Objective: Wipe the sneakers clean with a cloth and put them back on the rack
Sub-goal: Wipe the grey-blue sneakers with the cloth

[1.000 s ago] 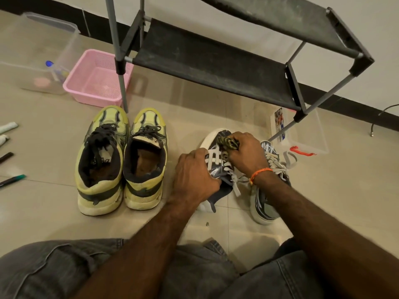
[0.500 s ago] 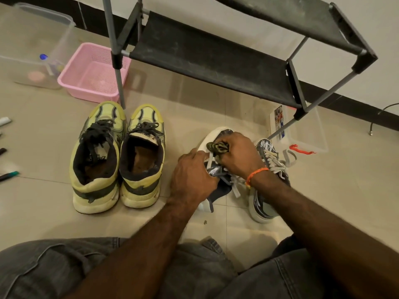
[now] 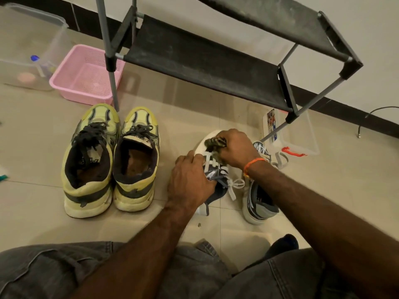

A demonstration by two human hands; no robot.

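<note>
Fingers of the left hand [image 3: 190, 182] curl around a blue sneaker [image 3: 212, 169] on the floor below the rack [image 3: 205, 61]; right hand [image 3: 236, 147] clamps a cloth [image 3: 214, 142] against its toe. Yellow sneakers [image 3: 110, 160] stand beside.

Left yellow sneaker [image 3: 86, 162] tongue: partial print ending "-7"; rest unreadable.

Four sneakers: two yellow [image 3: 110, 160], two grey-white [image 3: 258, 195]. One cloth [image 3: 214, 143]. One rack [image 3: 207, 61]. One pink basket [image 3: 86, 74]. Two clear boxes [image 3: 28, 50].
</note>
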